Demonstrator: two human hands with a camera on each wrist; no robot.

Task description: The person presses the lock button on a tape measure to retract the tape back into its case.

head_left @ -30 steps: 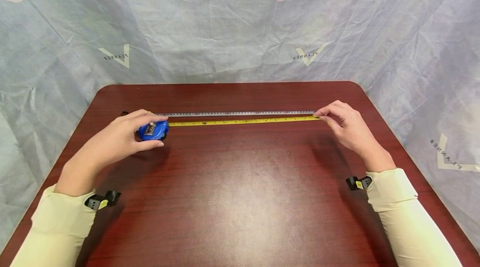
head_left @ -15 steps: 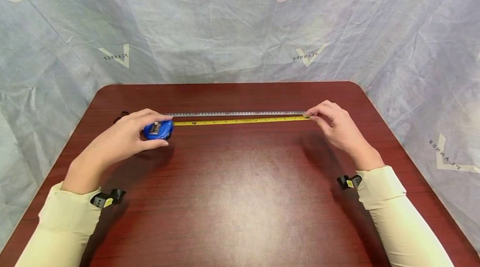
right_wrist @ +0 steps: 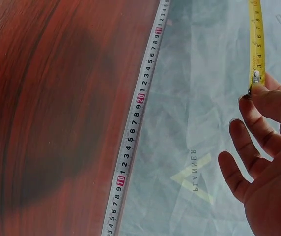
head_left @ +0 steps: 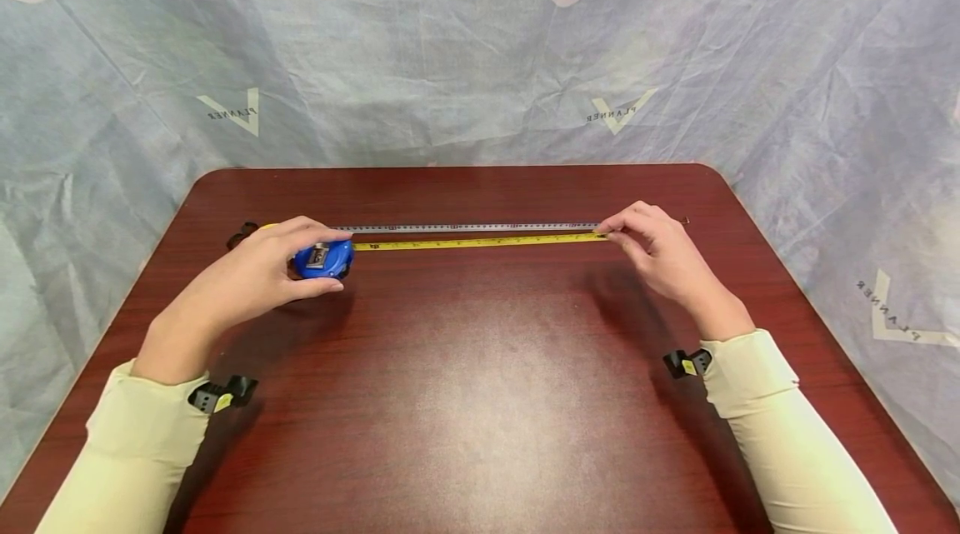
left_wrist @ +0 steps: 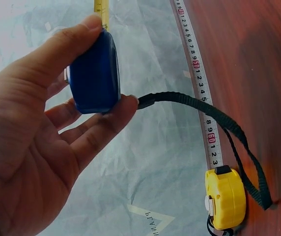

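Note:
My left hand [head_left: 232,284] grips a blue tape measure [head_left: 330,257] between thumb and fingers, raised over the table. Its yellow blade [head_left: 480,242] stretches straight across to my right hand [head_left: 667,255], where thumb and forefinger pinch the metal end hook [right_wrist: 256,77]. The other right fingers are loosely bent. From the blue case a dark strap [left_wrist: 234,127] hangs in a loop. Behind the yellow blade, a second tape measure with a yellow case [left_wrist: 229,199] lies on the table, its white blade [head_left: 453,227] pulled out roughly parallel. My left hand mostly hides that yellow case in the head view.
A dark red wooden table [head_left: 480,384] with rounded far corners spreads beneath both hands. Grey printed cloth [head_left: 435,51] hangs behind it and along the sides. The hooked tip [head_left: 686,221] of the white blade lies beyond my right hand.
My right hand has moved left with the hook, and my left hand slightly right with the blue case. The yellow blade between them is shorter, and the white blade's tip has come into view.

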